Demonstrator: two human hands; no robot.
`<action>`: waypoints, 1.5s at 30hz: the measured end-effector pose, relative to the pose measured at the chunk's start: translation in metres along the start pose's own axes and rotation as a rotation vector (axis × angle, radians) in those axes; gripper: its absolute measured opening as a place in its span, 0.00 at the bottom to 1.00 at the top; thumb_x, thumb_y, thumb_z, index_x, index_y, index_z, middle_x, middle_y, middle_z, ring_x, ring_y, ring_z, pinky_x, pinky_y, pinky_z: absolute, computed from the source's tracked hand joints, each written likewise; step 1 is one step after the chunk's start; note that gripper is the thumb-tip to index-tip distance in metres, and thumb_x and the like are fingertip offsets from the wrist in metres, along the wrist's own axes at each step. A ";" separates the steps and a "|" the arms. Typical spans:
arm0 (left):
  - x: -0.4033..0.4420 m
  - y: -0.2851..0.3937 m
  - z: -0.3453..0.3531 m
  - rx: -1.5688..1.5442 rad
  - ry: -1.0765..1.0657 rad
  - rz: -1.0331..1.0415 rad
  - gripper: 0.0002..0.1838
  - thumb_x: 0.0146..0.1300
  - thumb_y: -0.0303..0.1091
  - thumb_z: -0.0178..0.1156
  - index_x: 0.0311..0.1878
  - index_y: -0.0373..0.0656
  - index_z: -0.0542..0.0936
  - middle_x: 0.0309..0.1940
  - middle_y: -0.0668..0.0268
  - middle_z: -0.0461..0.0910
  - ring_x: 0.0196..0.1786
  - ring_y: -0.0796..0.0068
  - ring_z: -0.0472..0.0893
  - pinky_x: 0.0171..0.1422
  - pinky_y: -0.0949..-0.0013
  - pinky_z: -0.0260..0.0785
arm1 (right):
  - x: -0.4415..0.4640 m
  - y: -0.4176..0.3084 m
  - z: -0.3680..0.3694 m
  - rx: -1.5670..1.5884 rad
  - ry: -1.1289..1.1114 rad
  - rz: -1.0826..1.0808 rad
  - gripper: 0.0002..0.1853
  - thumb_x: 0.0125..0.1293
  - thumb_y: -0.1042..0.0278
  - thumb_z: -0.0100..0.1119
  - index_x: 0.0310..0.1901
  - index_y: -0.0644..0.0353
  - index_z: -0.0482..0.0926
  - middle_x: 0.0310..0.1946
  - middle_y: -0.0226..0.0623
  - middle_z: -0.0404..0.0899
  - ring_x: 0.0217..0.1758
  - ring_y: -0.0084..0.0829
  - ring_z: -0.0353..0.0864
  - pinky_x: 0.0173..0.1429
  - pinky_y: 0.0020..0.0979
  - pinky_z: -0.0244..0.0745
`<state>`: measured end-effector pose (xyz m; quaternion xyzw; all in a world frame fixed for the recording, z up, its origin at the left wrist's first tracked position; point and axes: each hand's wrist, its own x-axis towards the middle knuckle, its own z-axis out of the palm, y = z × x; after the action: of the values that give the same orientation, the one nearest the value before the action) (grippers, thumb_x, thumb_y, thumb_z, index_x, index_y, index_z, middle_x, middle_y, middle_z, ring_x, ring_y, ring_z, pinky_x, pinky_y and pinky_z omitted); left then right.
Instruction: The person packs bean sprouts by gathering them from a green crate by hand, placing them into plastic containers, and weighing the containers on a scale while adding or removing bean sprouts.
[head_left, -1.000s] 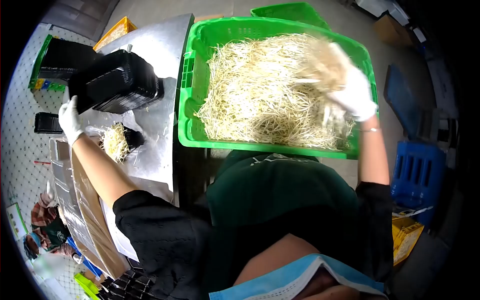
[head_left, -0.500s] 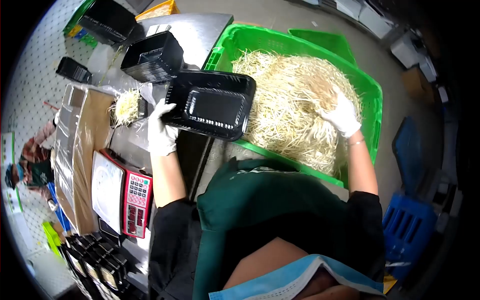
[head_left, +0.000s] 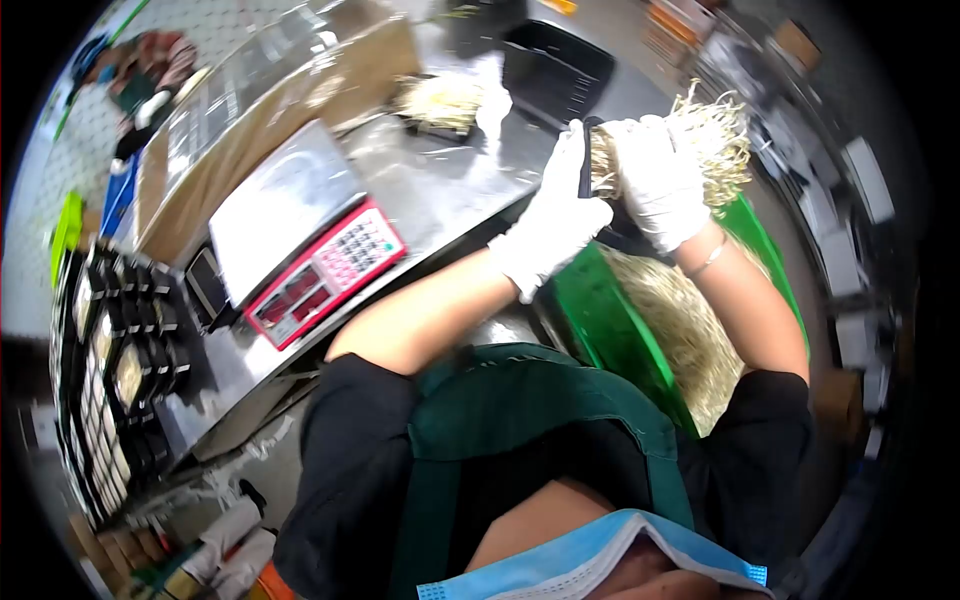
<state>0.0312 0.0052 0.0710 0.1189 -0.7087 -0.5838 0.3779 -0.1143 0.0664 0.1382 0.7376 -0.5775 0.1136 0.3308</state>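
Gloved in white, my left hand point(head_left: 555, 225) grips the rim of a black plastic tray point(head_left: 622, 232), which is tilted on its side and partly hidden between my hands. My right hand point(head_left: 662, 190), gloved as well, is closed around a bunch of bean sprouts point(head_left: 714, 145) and presses it against the tray's inside. Sprout ends stick out beyond the right hand. Below them stands a green crate point(head_left: 618, 320) with a large heap of bean sprouts point(head_left: 685, 335) in it.
On the steel table are a stack of black trays point(head_left: 555, 68), a sprout-filled tray point(head_left: 438, 103), a red and white digital scale point(head_left: 330, 265) and a plastic-covered box point(head_left: 350, 75). Several filled trays point(head_left: 130, 370) stand at the left. Another person point(head_left: 150, 75) is across the table.
My right hand has lifted a bunch of sprouts out of the crate and brought it to the tray. The left hand has tipped the tray on its side. My view has turned leftward.
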 end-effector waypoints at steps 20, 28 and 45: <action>-0.154 0.020 -0.356 0.446 0.940 0.055 0.30 0.61 0.26 0.55 0.67 0.32 0.62 0.49 0.59 0.77 0.51 0.70 0.78 0.58 0.69 0.71 | 0.264 -0.331 0.115 0.657 -0.364 -0.167 0.22 0.56 0.52 0.60 0.45 0.61 0.74 0.38 0.48 0.76 0.39 0.46 0.77 0.44 0.45 0.72; -0.121 0.018 -0.341 0.868 0.500 0.040 0.38 0.53 0.49 0.67 0.63 0.37 0.69 0.41 0.57 0.80 0.42 0.60 0.79 0.50 0.59 0.70 | 0.287 -0.223 0.124 0.835 -0.421 -0.648 0.37 0.49 0.48 0.69 0.57 0.63 0.72 0.45 0.47 0.77 0.51 0.47 0.74 0.59 0.42 0.68; -0.129 0.090 -0.342 1.204 0.379 -0.170 0.34 0.46 0.42 0.73 0.57 0.38 0.76 0.52 0.56 0.75 0.60 0.59 0.72 0.64 0.61 0.64 | 0.182 -0.160 0.137 0.890 -0.546 -0.116 0.34 0.56 0.53 0.66 0.60 0.65 0.71 0.56 0.46 0.77 0.59 0.48 0.76 0.65 0.40 0.69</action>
<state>0.3745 -0.1424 0.1133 0.4676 -0.8216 -0.0800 0.3161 0.0602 -0.1420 0.0775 0.8404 -0.4966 0.1330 -0.1714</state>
